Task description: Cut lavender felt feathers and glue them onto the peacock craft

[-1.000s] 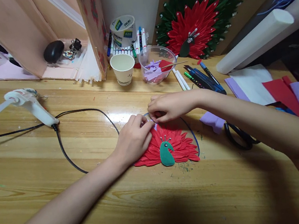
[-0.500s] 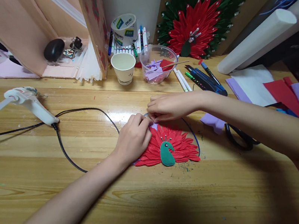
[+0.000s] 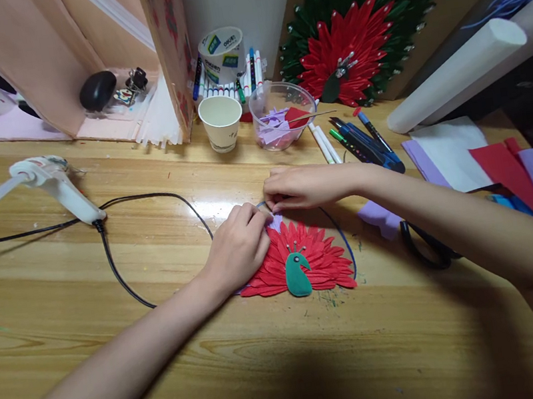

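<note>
A felt peacock (image 3: 321, 257) with layered red feathers and a green body (image 3: 298, 275) lies flat on the table, a dark blue line curving round it. Between my two hands, at its upper edge, shows a purple felt piece (image 3: 275, 222). My left hand (image 3: 239, 243) rests on the left feathers, fingers curled toward that piece; what is under them is hidden. From the right, my right hand (image 3: 302, 186) reaches in with its fingertips pinched at the top of the purple piece.
A white glue gun (image 3: 65, 191) with a black cord stands at left. Behind are a paper cup (image 3: 222, 122), a clear tub (image 3: 283, 116) of felt scraps and a larger finished peacock (image 3: 353, 44). Black-handled scissors (image 3: 425, 245), pens (image 3: 363, 140) and felt sheets (image 3: 456, 156) lie at right.
My right hand has lifted slightly and shows more of the purple piece below its fingertips. My left hand has hardly moved.
</note>
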`<act>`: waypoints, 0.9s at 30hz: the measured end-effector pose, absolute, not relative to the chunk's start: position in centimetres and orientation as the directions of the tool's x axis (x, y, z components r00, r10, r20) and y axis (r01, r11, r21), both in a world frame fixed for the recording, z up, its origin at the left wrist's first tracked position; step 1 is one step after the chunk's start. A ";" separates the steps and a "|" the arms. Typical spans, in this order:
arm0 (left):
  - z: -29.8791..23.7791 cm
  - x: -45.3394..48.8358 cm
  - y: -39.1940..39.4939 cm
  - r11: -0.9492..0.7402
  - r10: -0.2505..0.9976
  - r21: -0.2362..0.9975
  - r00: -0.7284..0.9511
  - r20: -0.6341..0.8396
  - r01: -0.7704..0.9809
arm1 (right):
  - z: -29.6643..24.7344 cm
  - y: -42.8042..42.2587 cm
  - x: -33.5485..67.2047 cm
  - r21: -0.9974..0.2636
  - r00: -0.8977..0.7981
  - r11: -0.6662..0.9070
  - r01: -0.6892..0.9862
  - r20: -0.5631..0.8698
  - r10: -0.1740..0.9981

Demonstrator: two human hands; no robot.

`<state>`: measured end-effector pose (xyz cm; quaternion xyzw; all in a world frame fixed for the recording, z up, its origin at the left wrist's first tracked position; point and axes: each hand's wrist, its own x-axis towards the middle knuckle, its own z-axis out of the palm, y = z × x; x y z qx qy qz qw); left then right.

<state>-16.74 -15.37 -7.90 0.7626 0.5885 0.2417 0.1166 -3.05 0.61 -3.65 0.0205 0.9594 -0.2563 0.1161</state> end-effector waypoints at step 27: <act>-6.0 -17.5 -15.7 -0.173 0.978 0.520 0.083 0.192 0.837 | -2.5 -4.3 2.4 -0.405 -0.776 0.692 0.597 -0.070 0.627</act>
